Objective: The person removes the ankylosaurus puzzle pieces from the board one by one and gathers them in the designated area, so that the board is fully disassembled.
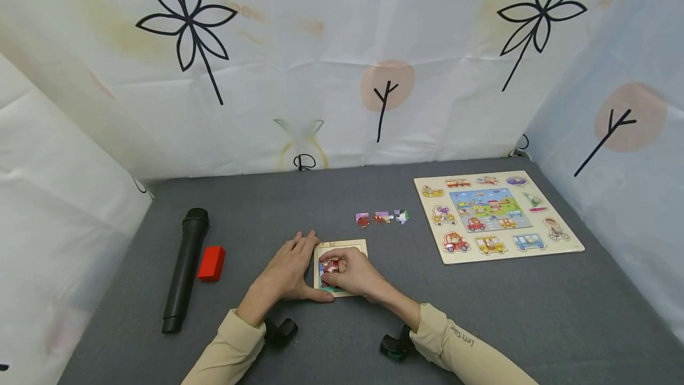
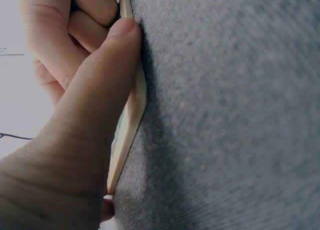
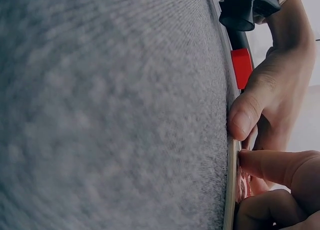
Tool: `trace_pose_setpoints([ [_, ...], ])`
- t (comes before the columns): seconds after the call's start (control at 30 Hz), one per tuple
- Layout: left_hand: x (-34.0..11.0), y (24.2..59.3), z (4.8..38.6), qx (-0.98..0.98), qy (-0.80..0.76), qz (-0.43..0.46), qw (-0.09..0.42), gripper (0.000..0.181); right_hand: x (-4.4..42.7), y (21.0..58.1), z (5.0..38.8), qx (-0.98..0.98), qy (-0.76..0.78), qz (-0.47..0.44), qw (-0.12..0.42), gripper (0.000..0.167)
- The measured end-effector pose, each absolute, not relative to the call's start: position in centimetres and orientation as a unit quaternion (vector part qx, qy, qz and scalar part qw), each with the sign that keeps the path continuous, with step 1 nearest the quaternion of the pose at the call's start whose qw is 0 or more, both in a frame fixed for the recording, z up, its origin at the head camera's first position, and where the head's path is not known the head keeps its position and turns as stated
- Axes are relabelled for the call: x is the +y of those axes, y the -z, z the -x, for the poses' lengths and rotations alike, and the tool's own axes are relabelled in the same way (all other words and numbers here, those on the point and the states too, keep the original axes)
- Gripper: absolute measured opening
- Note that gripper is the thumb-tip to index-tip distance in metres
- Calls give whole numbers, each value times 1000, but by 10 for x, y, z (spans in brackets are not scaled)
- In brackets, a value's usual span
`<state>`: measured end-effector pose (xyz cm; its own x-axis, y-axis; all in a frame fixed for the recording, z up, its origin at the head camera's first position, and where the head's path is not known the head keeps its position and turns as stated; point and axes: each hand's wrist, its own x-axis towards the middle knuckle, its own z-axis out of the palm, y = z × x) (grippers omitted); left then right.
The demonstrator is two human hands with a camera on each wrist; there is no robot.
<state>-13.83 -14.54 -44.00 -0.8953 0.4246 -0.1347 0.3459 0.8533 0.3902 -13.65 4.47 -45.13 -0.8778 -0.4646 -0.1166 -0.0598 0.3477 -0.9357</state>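
Note:
A small wooden-framed puzzle (image 1: 339, 243) lies flat on the grey table. My left hand (image 1: 289, 267) rests along its left side, fingers extended towards the top left corner and thumb against the bottom edge; in the left wrist view that thumb (image 2: 95, 85) touches the pale frame (image 2: 131, 115). Over the puzzle, my right hand (image 1: 352, 272) bends its thumb and index finger, their tips apart on the coloured picture (image 1: 330, 267). Whether they pinch a piece cannot be told. Low beside the frame, the right wrist view shows the right hand (image 3: 285, 190) facing the left hand (image 3: 280, 85).
Several loose puzzle pieces (image 1: 382, 217) lie behind the framed puzzle. A larger vehicle puzzle board (image 1: 434, 218) is at the back right. On the left are a black microphone (image 1: 184, 272) and a red block (image 1: 211, 264). Fabric walls stand behind and at both sides.

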Motion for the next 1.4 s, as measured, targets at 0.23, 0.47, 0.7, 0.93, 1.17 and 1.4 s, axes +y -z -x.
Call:
trace_pose_setpoints([
  [0.23, -145, 440, 137, 958, -178, -199, 109, 116, 46, 451, 134, 787, 565, 174, 174, 32],
  [0.47, -146, 442, 138, 958, -174, -203, 106, 116, 45, 449, 131, 825, 519, 191, 115, 29],
  [0.7, -146, 440, 137, 957, -181, -203, 103, 115, 43, 448, 129, 853, 467, 226, 51, 31],
  [0.93, -146, 439, 137, 957, -178, -204, 105, 116, 44, 448, 127, 849, 466, 242, 53, 30],
  [1.17, -146, 439, 137, 956, -181, -205, 105, 114, 43, 446, 129, 855, 453, 248, 56, 30],
  [1.4, -146, 439, 137, 957, -176, -200, 110, 115, 43, 444, 129, 851, 457, 251, 58, 28],
])
